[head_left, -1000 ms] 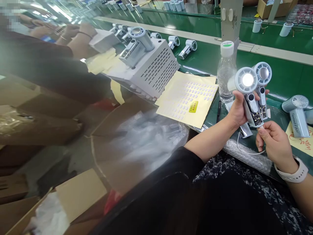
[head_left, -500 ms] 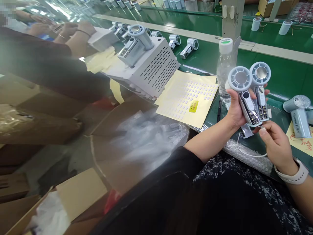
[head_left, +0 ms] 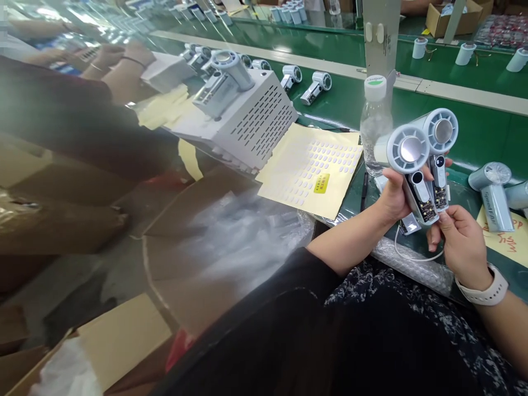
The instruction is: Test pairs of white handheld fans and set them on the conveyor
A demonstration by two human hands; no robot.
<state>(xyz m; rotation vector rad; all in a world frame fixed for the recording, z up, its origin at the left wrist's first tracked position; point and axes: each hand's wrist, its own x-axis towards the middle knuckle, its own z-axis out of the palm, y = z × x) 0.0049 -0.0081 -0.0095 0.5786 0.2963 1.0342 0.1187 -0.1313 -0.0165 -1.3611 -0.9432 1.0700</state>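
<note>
My left hand (head_left: 396, 195) grips two handheld fans side by side. Both have round grey-white heads, and their open handles show circuit boards. The nearer fan (head_left: 408, 157) overlaps the farther one (head_left: 440, 132). My right hand (head_left: 462, 242) pinches at the handle ends, where a thin white cable (head_left: 412, 257) loops down. The plug itself is hidden by my fingers, so I cannot see how it meets the fan. A white watch band (head_left: 482, 291) circles my right wrist.
A water bottle (head_left: 374, 121) stands behind the fans, beside a yellow sticker sheet (head_left: 309, 170). A perforated white metal box (head_left: 256, 118) holds a fan. More fans sit on the green conveyor belt (head_left: 474, 132). A co-worker's arm (head_left: 124, 66) and cardboard boxes (head_left: 70, 220) lie left.
The view has shifted slightly. The nearer fan's head has turned a little, and my right hand has moved in against the handle ends.
</note>
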